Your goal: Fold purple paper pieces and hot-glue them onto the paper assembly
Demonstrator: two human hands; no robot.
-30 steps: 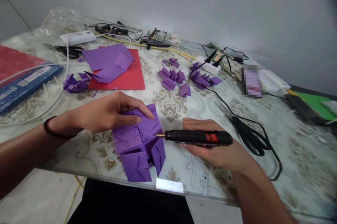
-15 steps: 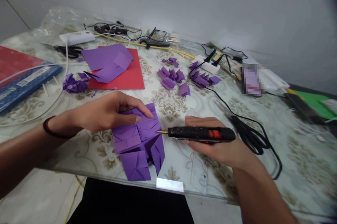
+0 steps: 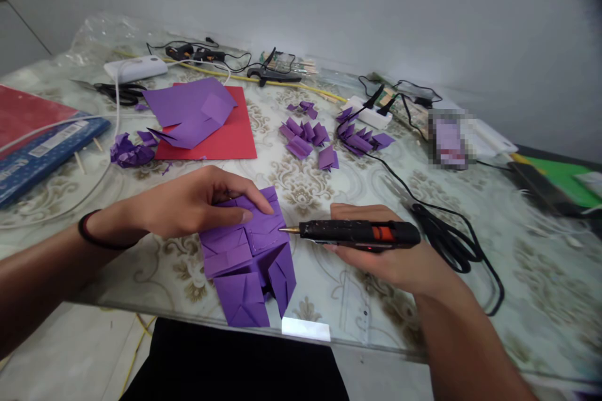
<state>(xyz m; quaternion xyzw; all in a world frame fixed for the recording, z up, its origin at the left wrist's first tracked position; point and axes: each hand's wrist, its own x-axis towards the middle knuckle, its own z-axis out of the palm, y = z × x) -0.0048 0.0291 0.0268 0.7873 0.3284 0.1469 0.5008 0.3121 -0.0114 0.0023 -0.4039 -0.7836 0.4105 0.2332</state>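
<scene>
A folded purple paper piece (image 3: 242,256) lies near the table's front edge, with raised flaps at its lower part and a thin line of glue across its middle. My left hand (image 3: 202,200) rests on its upper left, thumb and forefinger on the paper. In my right hand (image 3: 376,244) is a black glue gun (image 3: 348,233) with a red-orange part; its brass tip points left at the paper's right edge. My right hand's fingers are wrapped round the gun and partly hidden by it.
Behind lie small folded purple pieces (image 3: 305,132), purple sheets on red paper (image 3: 235,137), crumpled purple paper (image 3: 132,150) and scissors (image 3: 122,93). A black cable (image 3: 446,231) coils at the right, near a white power strip (image 3: 369,113). A blue-red packet (image 3: 47,144) is left.
The glue gun's tip has moved slightly up along the paper's right edge. My left hand stays on the paper, and the view has shifted a little.
</scene>
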